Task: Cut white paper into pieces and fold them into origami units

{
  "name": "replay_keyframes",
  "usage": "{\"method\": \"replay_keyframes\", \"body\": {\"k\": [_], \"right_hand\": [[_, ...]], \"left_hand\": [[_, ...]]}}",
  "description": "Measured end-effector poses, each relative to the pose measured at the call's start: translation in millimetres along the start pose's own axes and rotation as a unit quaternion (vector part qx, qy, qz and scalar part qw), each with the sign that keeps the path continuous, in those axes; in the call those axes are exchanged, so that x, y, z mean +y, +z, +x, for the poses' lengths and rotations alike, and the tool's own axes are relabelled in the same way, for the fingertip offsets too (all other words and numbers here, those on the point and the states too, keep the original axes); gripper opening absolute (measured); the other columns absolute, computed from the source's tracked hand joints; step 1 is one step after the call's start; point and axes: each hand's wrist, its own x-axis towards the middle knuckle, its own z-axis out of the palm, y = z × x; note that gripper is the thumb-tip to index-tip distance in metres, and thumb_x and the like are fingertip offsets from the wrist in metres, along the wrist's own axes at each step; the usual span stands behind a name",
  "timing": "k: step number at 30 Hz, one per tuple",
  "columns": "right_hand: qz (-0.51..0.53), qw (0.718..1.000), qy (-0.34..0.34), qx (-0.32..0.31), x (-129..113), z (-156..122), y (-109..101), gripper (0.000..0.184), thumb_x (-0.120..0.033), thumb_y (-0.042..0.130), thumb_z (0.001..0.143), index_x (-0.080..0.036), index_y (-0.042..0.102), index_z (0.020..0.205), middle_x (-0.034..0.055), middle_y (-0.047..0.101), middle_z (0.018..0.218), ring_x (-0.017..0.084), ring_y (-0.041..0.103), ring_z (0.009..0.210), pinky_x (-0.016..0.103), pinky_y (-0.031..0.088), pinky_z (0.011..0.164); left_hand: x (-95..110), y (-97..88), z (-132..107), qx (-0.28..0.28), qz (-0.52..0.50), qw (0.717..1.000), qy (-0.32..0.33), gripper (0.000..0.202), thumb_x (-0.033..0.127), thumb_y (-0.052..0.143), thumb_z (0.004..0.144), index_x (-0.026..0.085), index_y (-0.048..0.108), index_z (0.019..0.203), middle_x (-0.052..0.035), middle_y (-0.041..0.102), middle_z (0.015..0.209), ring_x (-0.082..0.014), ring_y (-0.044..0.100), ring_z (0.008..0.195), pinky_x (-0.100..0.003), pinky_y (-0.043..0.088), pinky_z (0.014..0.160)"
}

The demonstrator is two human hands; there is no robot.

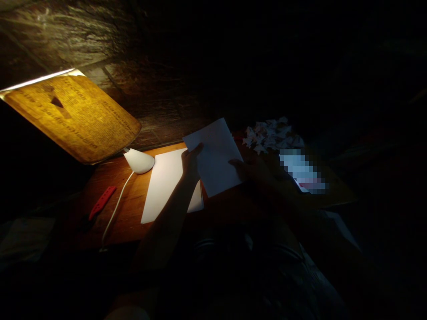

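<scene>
A white sheet of paper is held up over the table, tilted, between both hands. My left hand grips its left edge, thumb on the near face and fingers behind. On the right edge, my right hand pinches the sheet with the thumb in front; its other fingers are lost in the dark. Beneath and to the left lies a stack of white paper, partly covered by my left forearm.
A lamp with a printed shade and white base lights the wooden table. Its white cable runs forward past a red-handled cutter. Folded paper pieces are heaped at the back right, near a lit phone.
</scene>
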Motion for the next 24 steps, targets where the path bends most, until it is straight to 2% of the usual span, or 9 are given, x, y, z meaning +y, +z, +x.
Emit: {"method": "replay_keyframes", "body": {"k": [6, 13, 19, 24], "right_hand": [[0.020, 1.000, 0.013, -0.004, -0.6, -0.8, 0.6, 0.046, -0.063, 0.086, 0.072, -0.019, 0.073, 0.071, 0.0064, 0.074, 0.072, 0.018, 0.066, 0.065, 0.029, 0.048, 0.057], [0.015, 1.000, -0.005, 0.007, -3.3, -4.8, -0.8, 0.045, -0.062, 0.085, 0.076, -0.021, 0.069, 0.067, 0.0047, 0.070, 0.066, 0.019, 0.066, 0.066, 0.030, 0.048, 0.058], [0.017, 1.000, -0.012, 0.000, -2.9, -4.7, -2.2, 0.049, -0.065, 0.083, 0.077, -0.021, 0.066, 0.062, 0.0040, 0.069, 0.063, 0.017, 0.061, 0.063, 0.028, 0.044, 0.055], [0.023, 0.999, -0.019, -0.012, -0.5, -1.3, -2.0, 0.052, -0.068, 0.083, 0.076, -0.021, 0.065, 0.061, 0.0040, 0.068, 0.062, 0.017, 0.062, 0.063, 0.029, 0.045, 0.057]], "left_hand": [[-2.8, -2.6, 2.3, -0.018, -0.002, 1.000, 0.012, 0.050, 0.045, 0.103, 0.052, 0.017, 0.076, 0.084, -0.0107, 0.079, 0.082, -0.0373, 0.079, 0.098, -0.049, 0.066, 0.085], [1.2, -2.2, 2.8, 0.010, -0.003, 1.000, 0.008, 0.051, 0.043, 0.105, 0.044, 0.016, 0.077, 0.078, -0.0098, 0.078, 0.078, -0.0340, 0.078, 0.085, -0.049, 0.066, 0.080], [-0.3, -5.2, 6.0, -0.001, 0.000, 1.000, 0.011, 0.050, 0.041, 0.103, 0.050, 0.017, 0.077, 0.085, -0.0120, 0.079, 0.085, -0.0391, 0.078, 0.101, -0.052, 0.066, 0.086], [0.2, -4.5, 5.8, 0.012, 0.007, 1.000, -0.007, 0.049, 0.042, 0.104, 0.048, 0.016, 0.075, 0.079, -0.0129, 0.079, 0.083, -0.0412, 0.078, 0.100, -0.055, 0.065, 0.087]]}}
